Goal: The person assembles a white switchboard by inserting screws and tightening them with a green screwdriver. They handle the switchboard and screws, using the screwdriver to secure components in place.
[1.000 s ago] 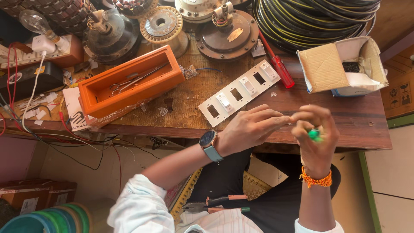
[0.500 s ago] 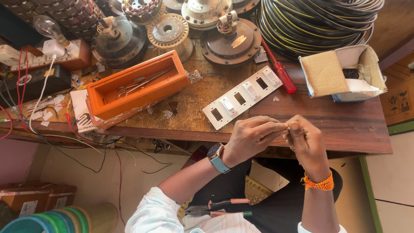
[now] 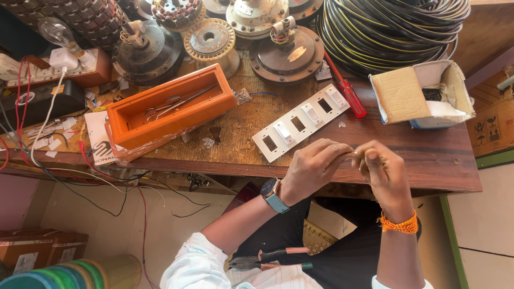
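My left hand, with a watch on its wrist, and my right hand, with an orange thread bracelet, meet fingertip to fingertip over the front edge of the wooden workbench. Both pinch a small thin part between them; it is too small to tell what it is. Just beyond the fingers lies a long white switch plate with a few switches fitted and several open slots. A red-handled screwdriver lies past its far end.
An orange plastic box holding scissors sits at left. An open cardboard box stands at right, a coil of black cable behind it. Fan motors line the back. Pliers lie on my lap. Wires hang at left.
The green item seen in my right hand a second ago is no longer visible. Both hands have drawn closer, fingertips now pinched together. The bench has shifted slightly in view.
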